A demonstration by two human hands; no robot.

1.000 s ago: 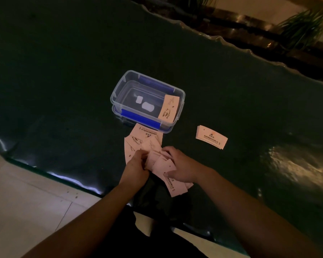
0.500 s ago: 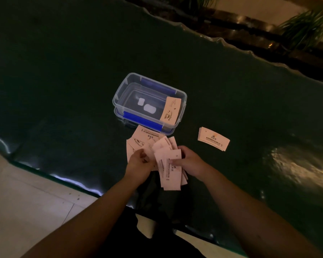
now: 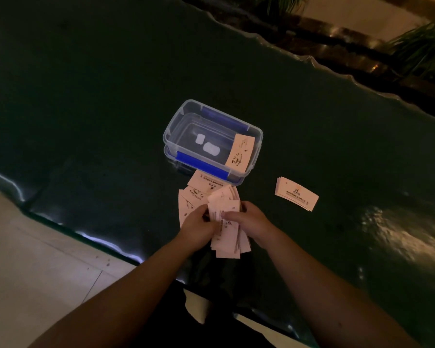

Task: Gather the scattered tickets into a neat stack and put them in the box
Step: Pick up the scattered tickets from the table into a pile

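Note:
A loose, uneven bundle of pale pink tickets (image 3: 227,237) is held between my left hand (image 3: 199,223) and my right hand (image 3: 249,219), just above the dark table. Each hand grips one side of the bundle. A few more tickets (image 3: 201,189) lie fanned on the table beyond my hands, touching the box's near side. The clear plastic box (image 3: 176,126) with blue clips stands open farther back. One ticket (image 3: 240,153) leans inside its right end. A small squared stack of tickets (image 3: 296,193) lies to the right.
The dark green glossy table (image 3: 86,109) has a wavy near edge (image 3: 106,243) close to my arms, with pale floor tiles (image 3: 35,285) below. Plants and a dark ledge (image 3: 362,46) run along the far side.
My hands have lifted several tickets off the table and drawn them together from a fan into a more upright bundle, pulled slightly toward me. The box and the right stack stay put.

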